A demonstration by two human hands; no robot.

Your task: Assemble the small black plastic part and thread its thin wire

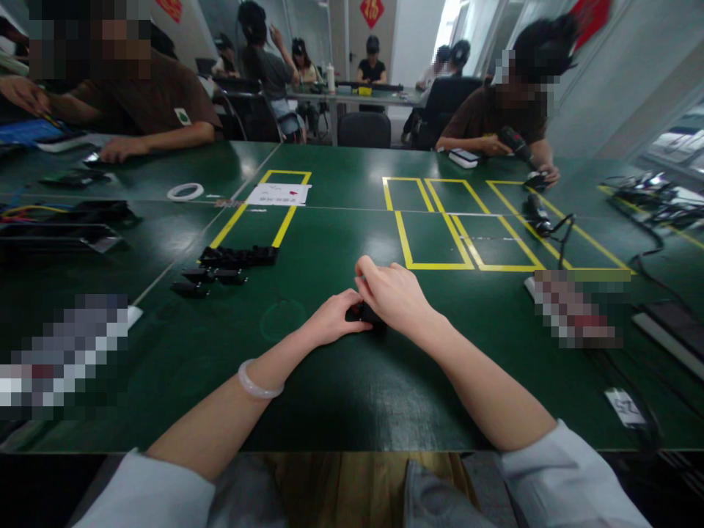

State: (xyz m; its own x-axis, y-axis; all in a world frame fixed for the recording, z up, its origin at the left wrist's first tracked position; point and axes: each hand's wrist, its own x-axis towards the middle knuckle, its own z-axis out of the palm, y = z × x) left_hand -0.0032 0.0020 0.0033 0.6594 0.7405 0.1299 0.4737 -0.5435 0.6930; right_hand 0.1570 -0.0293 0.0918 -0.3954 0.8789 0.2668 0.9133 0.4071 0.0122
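Observation:
Near the middle of the green table [330, 389], both my hands meet around a small black block-like part [369, 315]. My left hand [338, 319] pinches its left side between thumb and fingers. Bent over its top and right side is my right hand [399, 297], with fingers curled; their tips, and anything small between them, are hidden. Most of the part is covered, so its kind cannot be told. To the left lie several similar black parts with small metal prongs [214, 276], close to a row of black pieces [239, 255].
Yellow tape outlines [440, 265] mark the table ahead. A white paper sheet [279, 194] and a tape roll [185, 192] lie at far left. Cables [654, 198] and a black device [536, 214] are on the right. Two people sit across, one holding a power drill [515, 144].

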